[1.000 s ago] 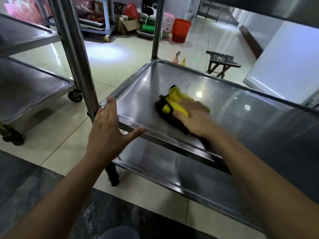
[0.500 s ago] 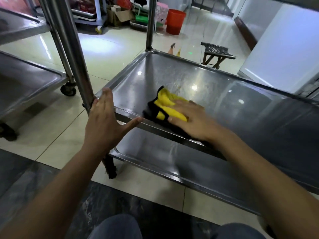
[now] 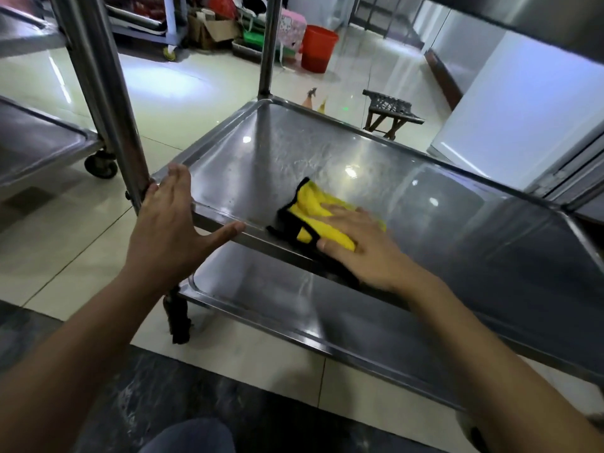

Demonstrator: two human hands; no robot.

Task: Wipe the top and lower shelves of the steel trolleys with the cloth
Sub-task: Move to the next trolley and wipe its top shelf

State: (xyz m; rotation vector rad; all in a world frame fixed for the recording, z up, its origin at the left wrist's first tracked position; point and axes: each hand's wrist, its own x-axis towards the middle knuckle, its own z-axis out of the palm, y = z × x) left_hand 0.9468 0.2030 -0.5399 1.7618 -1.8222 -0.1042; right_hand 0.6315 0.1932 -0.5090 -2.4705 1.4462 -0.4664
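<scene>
**Middle shelf under the cloth, bottom shelf yet to come**

The right hand presses the yellow cloth flat under straight, close-set fingers on the middle shelf, near its front edge. The left hand, fingers straight and thumb spread, braces against the post and rim. Smears show beyond the fingertips; the bottom shelf looks unwiped.

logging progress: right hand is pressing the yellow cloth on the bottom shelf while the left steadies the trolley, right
Not quite. In the head view the right hand presses the yellow cloth on the middle shelf, not the bottom one. The left hand does steady the trolley.
</scene>
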